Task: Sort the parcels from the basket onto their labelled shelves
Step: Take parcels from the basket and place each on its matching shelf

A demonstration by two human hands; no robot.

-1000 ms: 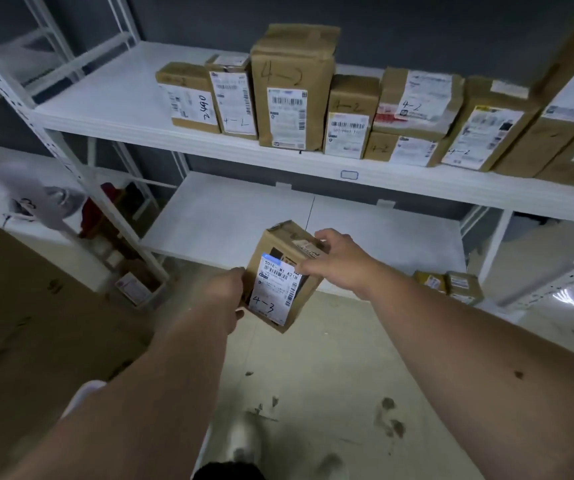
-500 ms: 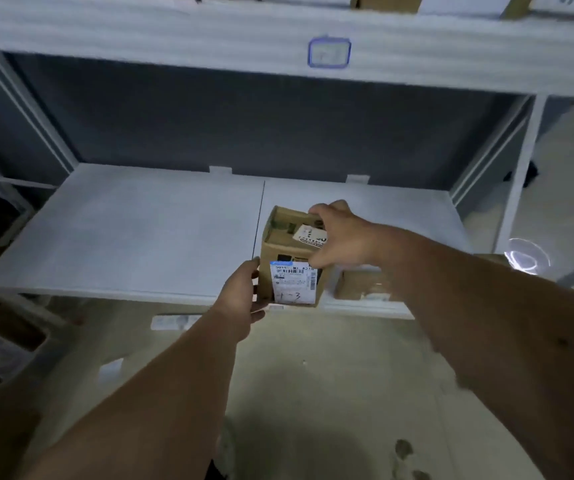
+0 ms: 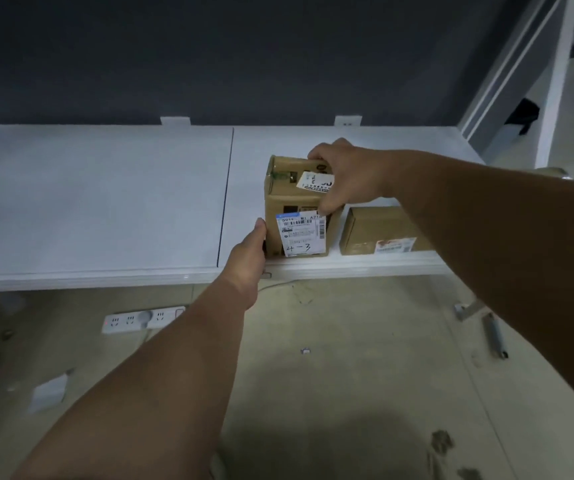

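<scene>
A brown cardboard parcel (image 3: 287,202) with a white label marked "4-3" stands upright near the front edge of the low white shelf (image 3: 105,202). My right hand (image 3: 344,174) grips its top, fingers curled over the far edge and thumb on the front. My left hand (image 3: 249,251) holds its lower left side, thumb up along the box edge. Just to the right lies a second, flatter brown parcel (image 3: 379,228), partly hidden by my right forearm.
A dark wall backs the shelf, and a white upright post (image 3: 552,98) stands at the right. On the floor below lie a white power strip (image 3: 143,318), a paper scrap (image 3: 48,393) and a small metal tool (image 3: 495,336).
The view dropped from the upper shelf to the low one. Both hands carried the parcel forward and down; it now stands on the shelf beside the flat parcel.
</scene>
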